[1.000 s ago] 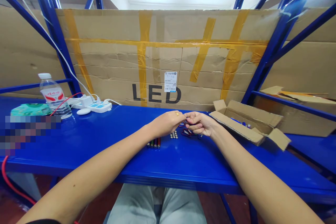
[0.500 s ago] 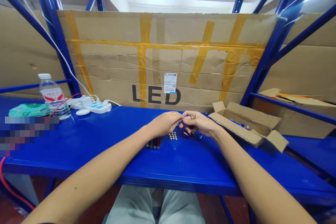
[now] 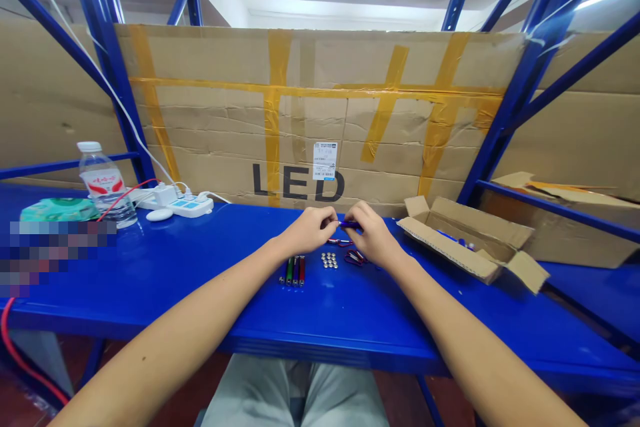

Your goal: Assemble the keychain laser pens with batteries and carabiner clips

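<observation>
My right hand (image 3: 373,232) is closed around a slim dark purple metal tube (image 3: 349,224), held level above the table. At the tube's left end, the fingertips of my left hand (image 3: 313,227) are pinched together, touching its silvery tip. Just below the hands lies a red tube with a cord (image 3: 340,241). Beside it is a dark red looped piece (image 3: 355,257), partly under my right hand. Several small silver button cells (image 3: 329,260) sit in neat rows. Left of them, several coloured metal tubes (image 3: 295,271), black, green, purple and red, lie side by side.
An open cardboard box (image 3: 465,240) with small blue items stands at the right. At the left are a water bottle (image 3: 103,187), a white power strip (image 3: 185,203) and a green packet (image 3: 57,209). A large LED carton (image 3: 225,127) forms the back wall.
My hands have moved slightly apart, and my right hand has turned palm down. The dark tube now shows level between them. The coloured tubes and the red corded tube are more exposed.
</observation>
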`<state>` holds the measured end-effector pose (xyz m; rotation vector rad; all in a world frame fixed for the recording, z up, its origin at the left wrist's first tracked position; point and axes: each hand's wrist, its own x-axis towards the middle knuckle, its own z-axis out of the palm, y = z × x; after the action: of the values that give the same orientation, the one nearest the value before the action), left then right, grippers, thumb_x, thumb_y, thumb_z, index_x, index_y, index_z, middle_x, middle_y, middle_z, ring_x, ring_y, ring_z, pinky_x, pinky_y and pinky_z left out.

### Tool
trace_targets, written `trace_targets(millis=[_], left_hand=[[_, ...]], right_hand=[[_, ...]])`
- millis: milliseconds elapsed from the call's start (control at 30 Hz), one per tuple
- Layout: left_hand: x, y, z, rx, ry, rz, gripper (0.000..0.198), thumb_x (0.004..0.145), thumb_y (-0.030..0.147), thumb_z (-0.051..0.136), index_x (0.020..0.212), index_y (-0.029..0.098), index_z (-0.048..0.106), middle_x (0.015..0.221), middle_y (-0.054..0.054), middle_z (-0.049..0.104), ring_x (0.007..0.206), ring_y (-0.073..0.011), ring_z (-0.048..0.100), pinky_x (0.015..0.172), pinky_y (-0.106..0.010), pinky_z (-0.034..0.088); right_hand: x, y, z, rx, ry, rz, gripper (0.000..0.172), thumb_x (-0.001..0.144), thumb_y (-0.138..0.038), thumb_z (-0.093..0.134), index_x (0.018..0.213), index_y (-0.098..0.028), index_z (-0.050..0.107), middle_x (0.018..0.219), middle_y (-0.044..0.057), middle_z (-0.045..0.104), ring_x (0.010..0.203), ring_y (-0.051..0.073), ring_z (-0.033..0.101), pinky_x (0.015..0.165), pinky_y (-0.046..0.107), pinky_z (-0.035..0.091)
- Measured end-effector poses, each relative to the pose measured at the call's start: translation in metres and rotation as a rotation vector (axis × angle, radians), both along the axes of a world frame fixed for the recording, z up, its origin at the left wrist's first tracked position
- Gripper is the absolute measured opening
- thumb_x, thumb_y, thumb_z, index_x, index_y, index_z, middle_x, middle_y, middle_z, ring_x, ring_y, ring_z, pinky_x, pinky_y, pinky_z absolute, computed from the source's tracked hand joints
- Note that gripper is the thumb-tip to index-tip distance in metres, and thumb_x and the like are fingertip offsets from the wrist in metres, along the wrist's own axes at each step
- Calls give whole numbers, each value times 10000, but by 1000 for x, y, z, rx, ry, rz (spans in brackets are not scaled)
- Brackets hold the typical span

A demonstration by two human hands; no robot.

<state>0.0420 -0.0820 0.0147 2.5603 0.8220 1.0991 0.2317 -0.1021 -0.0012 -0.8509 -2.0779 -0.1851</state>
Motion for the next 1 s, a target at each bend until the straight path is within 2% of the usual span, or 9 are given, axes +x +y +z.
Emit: trace_targets(millis=[167, 333, 467, 533, 633, 800, 900, 1000], left_hand=[[5, 2, -1, -339, -224, -78, 153, 846, 255, 536, 726, 162, 520, 479, 48, 540, 465, -101, 516, 518, -227, 386], [8, 4, 2, -638, -372, -157, 200, 826, 205, 546, 642, 152, 487, 447, 39, 516, 420, -97, 553, 483, -218, 406], [8, 7, 0, -851, -416, -218, 223, 815, 227, 589, 632, 149, 488, 460, 44, 504, 418, -88, 547, 474, -224, 429], [8, 8, -2, -908, -438, -251, 219, 804, 239, 613, 646, 149, 492, 469, 51, 500, 418, -88, 541, 486, -240, 454], [7, 7, -3, -880, -457, -287, 223, 800, 264, 639, 669, 146, 501, 482, 51, 510, 439, -94, 554, 508, -253, 469], [3, 1, 4, -622, -336, -344, 203, 839, 303, 617, 754, 128, 558, 521, 23, 572, 505, -102, 595, 528, -222, 426], [0, -2, 7, -507, -234, -329, 193, 870, 299, 573, 781, 128, 559, 551, 3, 608, 535, -102, 596, 547, -218, 414], [-1, -6, 7, -379, -139, -271, 173, 890, 275, 536, 787, 138, 555, 589, -4, 632, 579, -109, 603, 576, -221, 416]], right_hand=[[0, -1, 1, 238, -113, -107, 206, 927, -144, 434, 1006, -191, 619, 922, 108, 578, 860, 223, 524, 770, 365, 462], [1, 0, 1, 290, -176, -131, 306, 930, -131, 406, 1169, -171, 594, 942, 135, 581, 875, 248, 505, 775, 401, 475], [3, 2, 2, 277, -203, -104, 262, 927, -120, 398, 1063, -174, 615, 904, 118, 572, 859, 238, 512, 788, 385, 467], [3, 1, 2, 275, -212, -90, 240, 932, -122, 394, 994, -179, 619, 866, 107, 571, 831, 226, 518, 767, 361, 459], [1, -2, 2, 272, -203, -68, 210, 936, -137, 398, 950, -178, 604, 814, 98, 570, 784, 213, 519, 728, 335, 446], [-1, -10, 4, 220, -113, -14, 174, 922, -147, 405, 889, -180, 572, 721, 65, 541, 672, 183, 504, 645, 298, 412], [0, -13, 7, 90, -54, 15, 130, 891, -164, 456, 844, -186, 575, 690, 45, 555, 613, 161, 497, 597, 280, 381], [1, -14, 11, -114, 15, 34, 101, 851, -200, 533, 772, -181, 593, 678, 40, 605, 610, 154, 509, 599, 279, 370]])
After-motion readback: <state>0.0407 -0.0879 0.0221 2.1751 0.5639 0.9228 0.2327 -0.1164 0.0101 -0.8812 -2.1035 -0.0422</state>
